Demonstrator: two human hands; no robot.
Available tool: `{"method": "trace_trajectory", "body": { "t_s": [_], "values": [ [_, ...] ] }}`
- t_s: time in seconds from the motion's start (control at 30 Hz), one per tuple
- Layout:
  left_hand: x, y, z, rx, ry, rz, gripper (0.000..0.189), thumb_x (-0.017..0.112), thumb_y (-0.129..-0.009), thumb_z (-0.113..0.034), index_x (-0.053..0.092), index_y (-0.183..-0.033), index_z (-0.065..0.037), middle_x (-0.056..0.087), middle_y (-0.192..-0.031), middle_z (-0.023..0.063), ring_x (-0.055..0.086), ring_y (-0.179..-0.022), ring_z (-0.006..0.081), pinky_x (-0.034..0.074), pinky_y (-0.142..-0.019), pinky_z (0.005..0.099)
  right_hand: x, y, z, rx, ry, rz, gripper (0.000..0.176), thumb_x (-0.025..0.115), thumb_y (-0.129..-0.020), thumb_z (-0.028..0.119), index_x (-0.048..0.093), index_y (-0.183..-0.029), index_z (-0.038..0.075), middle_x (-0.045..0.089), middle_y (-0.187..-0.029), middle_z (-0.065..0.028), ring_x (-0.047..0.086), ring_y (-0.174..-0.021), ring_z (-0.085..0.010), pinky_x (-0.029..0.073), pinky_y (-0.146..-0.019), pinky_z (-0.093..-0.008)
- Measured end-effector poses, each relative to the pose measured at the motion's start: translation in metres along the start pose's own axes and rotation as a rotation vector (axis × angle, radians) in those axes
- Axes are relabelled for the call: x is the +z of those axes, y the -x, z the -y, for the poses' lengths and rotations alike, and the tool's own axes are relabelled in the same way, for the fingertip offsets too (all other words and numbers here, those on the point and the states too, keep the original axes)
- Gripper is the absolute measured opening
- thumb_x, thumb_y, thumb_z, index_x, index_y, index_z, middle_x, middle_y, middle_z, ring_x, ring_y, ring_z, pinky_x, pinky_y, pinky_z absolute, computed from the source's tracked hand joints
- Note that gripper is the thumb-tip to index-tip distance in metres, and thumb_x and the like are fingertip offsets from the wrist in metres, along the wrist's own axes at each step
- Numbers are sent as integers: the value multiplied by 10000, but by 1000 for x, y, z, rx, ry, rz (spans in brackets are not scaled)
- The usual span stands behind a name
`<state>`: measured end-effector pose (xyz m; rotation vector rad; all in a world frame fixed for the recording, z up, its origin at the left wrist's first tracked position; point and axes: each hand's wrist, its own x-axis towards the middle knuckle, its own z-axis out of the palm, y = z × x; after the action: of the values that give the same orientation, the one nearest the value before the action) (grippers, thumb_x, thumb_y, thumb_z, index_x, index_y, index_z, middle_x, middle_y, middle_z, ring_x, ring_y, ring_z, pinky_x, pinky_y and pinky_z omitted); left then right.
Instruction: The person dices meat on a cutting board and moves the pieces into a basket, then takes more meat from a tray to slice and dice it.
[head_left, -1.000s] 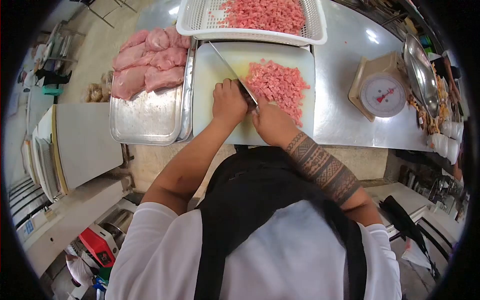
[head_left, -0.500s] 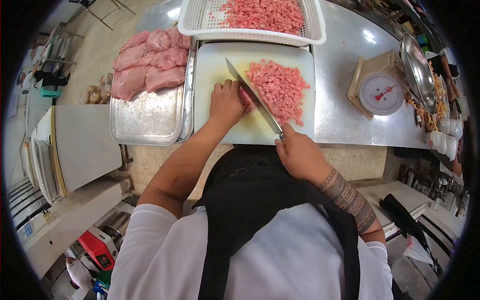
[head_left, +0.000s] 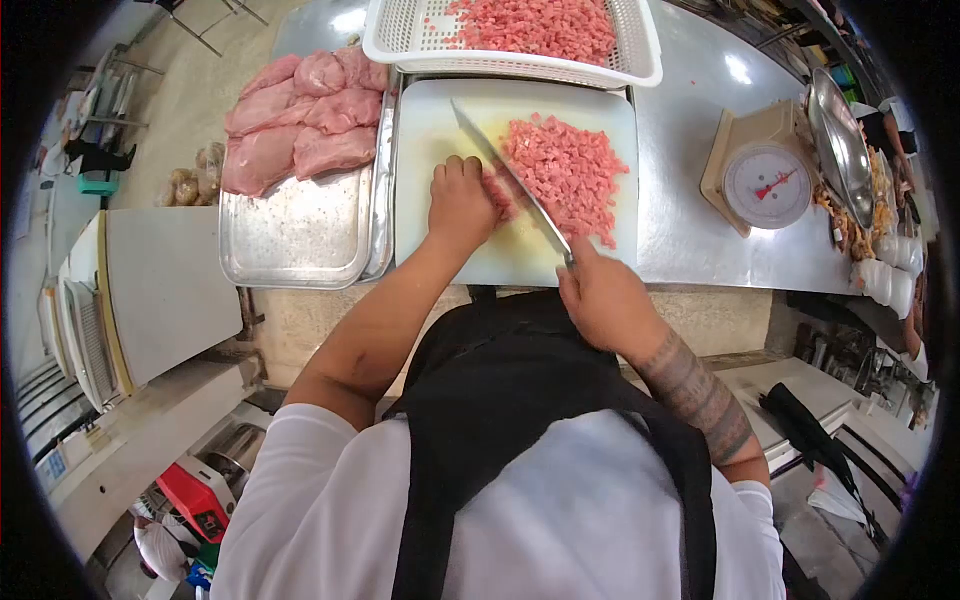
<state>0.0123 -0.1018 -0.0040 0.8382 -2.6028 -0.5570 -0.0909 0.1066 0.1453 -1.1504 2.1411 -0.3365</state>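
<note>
My right hand [head_left: 605, 300] is closed round the handle of a long knife [head_left: 520, 190], its blade slanting up and left across the white cutting board [head_left: 430, 110]. My left hand [head_left: 462, 208] has its fingers curled on a small piece of raw meat [head_left: 500, 195], mostly hidden by the hand, just left of the blade. Right of the blade lies a pile of diced meat [head_left: 565, 170]. At the left, several large raw meat pieces [head_left: 310, 125] rest on the far part of a metal tray [head_left: 290, 235].
A white plastic basket [head_left: 400, 35] with more diced meat stands beyond the board. To the right are a dial scale [head_left: 765, 180] and a shiny metal pan [head_left: 840, 145] on the steel table [head_left: 690, 250]. White containers [head_left: 885, 275] sit near the far right edge.
The whole view has shifted slightly. Against the board, the knife lies a little differently, and cut pieces now show between my left fingers and the blade. Both hands keep their grip.
</note>
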Motion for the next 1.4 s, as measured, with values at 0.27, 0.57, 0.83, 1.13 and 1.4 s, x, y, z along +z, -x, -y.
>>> {"method": "trace_trajectory", "body": {
  "t_s": [0.27,0.57,0.83,1.13,1.4],
  "values": [
    [19,1,15,48,-56,-56,304,686,-887,-132,575,-1122,26,565,-1084,230,550,-988,440,468,-893,533,52,-82,-4,-122,-21,-137,277,571,-1010,188,530,-1190,-18,712,-946,-304,711,-896,-502,556,-812,-599],
    [-14,4,16,90,-21,51,435,809,-788,-233,610,-1091,7,602,-1057,183,577,-989,398,493,-872,509,15,-7,-4,-62,-39,-87,286,585,-1010,215,529,-1169,-17,703,-938,-312,701,-909,-504,542,-838,-611],
    [-4,2,20,60,-86,67,471,821,-800,-311,600,-1083,-7,610,-1064,165,588,-997,397,501,-851,507,63,-71,-11,-130,-97,-147,270,581,-1003,196,530,-1151,-24,703,-905,-309,698,-914,-513,537,-845,-612],
    [-5,6,21,50,-49,45,556,864,-766,-337,579,-1097,7,601,-1081,184,583,-997,405,492,-867,516,14,-14,20,-67,-76,-79,341,575,-1007,199,538,-1218,-67,709,-950,-326,706,-928,-497,546,-851,-593],
    [-3,5,23,24,-66,74,518,814,-808,-291,585,-1143,31,616,-1098,192,586,-1018,408,486,-901,524,64,-81,19,-134,-76,-161,361,590,-1002,212,553,-1204,-84,704,-1002,-323,693,-993,-492,542,-878,-587]
  ]
}}
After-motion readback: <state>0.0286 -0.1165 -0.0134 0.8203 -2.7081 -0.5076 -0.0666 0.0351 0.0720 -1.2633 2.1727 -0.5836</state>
